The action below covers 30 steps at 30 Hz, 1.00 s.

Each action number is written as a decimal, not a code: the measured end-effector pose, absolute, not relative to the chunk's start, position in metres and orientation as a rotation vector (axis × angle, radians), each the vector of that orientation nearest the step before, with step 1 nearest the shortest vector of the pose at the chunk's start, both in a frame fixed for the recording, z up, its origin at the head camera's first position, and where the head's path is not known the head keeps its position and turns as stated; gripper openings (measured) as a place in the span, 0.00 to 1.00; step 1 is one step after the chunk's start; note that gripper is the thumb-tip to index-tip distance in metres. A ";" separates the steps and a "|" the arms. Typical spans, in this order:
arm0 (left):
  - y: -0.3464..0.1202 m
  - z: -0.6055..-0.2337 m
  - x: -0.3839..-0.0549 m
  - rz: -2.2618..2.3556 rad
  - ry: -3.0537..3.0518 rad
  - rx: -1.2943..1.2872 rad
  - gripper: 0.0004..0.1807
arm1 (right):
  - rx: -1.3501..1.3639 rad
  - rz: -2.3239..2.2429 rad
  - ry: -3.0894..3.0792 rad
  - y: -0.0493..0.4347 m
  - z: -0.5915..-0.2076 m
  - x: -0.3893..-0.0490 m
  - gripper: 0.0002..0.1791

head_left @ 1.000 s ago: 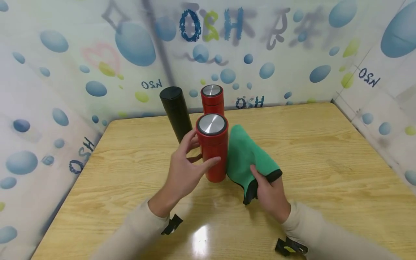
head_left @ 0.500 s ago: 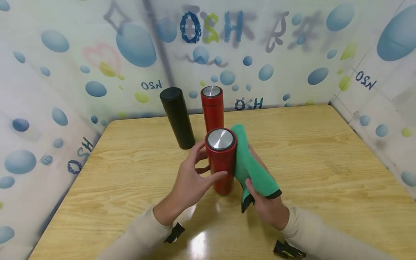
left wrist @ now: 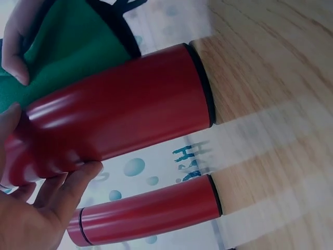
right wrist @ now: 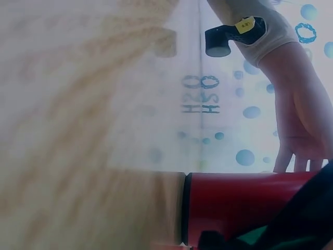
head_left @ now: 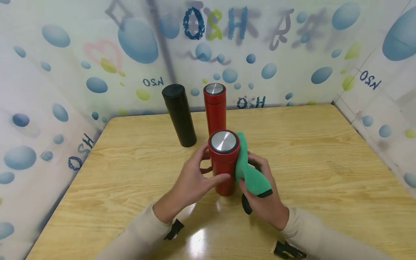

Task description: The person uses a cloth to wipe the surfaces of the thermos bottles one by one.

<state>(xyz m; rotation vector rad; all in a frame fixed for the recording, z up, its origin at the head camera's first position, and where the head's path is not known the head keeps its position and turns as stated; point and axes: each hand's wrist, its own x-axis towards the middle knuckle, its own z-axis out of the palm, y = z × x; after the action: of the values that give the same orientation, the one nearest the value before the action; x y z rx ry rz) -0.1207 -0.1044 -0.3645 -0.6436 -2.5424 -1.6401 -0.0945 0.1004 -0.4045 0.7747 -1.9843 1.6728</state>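
the left hand (head_left: 191, 178) grips the near red bottle (head_left: 224, 164), thumb across its front and fingers curled round its side. the right hand (head_left: 264, 204) holds the green cloth (head_left: 251, 178) between thumb and fingers, pressed against the bottle's right side. the near red bottle stands upright in front of the person, between both hands; its base seems to meet the table.

the likeliest trouble is a tip or a slide: the bottle is tall and narrow, its coat looks smooth, and a hard push from the cloth side could overcome the left hand's hold. a shove away from the person could drive it into the far red bottle (head_left: 216, 115), which stands just behind it; the black bottle (head_left: 180, 117), farther left, looks less exposed. the cloth might also bunch or slip, since a loose black-edged corner hangs below the right hand.

the tabletop (head_left: 325, 162) is pale wood-grain, glossy enough to throw back a white glare (head_left: 197, 242) near the person. behind it, a pale wall covering (head_left: 286, 85) carries blue and yellow-green ovals, a faint pink heart (head_left: 102, 52) and large painted lettering (head_left: 214, 24); similar patterned walls close in on both sides.
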 end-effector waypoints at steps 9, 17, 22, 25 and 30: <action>-0.107 -0.365 -0.123 -1.633 -2.578 -0.637 0.46 | 0.749 1.626 -1.912 0.098 -0.396 -0.093 0.34; -0.105 -0.365 -0.123 -1.606 -2.591 -0.622 0.46 | 0.701 1.782 -2.022 0.098 -0.400 -0.092 0.34; -0.105 -0.365 -0.122 -1.610 -2.597 -0.610 0.46 | 0.624 1.888 -2.071 0.099 -0.403 -0.092 0.30; -0.105 -0.365 -0.121 -1.608 -2.606 -0.601 0.46 | 0.631 1.930 -2.013 0.101 -0.402 -0.091 0.28; -0.105 -0.366 -0.121 -1.588 -2.614 -0.633 0.45 | 0.646 1.957 -1.984 0.102 -0.400 -0.090 0.27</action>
<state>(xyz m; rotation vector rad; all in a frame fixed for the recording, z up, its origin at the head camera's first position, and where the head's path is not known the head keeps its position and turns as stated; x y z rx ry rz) -0.1210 -0.1053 -0.3661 -0.6334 -2.6135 -1.5882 -0.0904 0.1023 -0.3998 0.6458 -1.9842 1.9573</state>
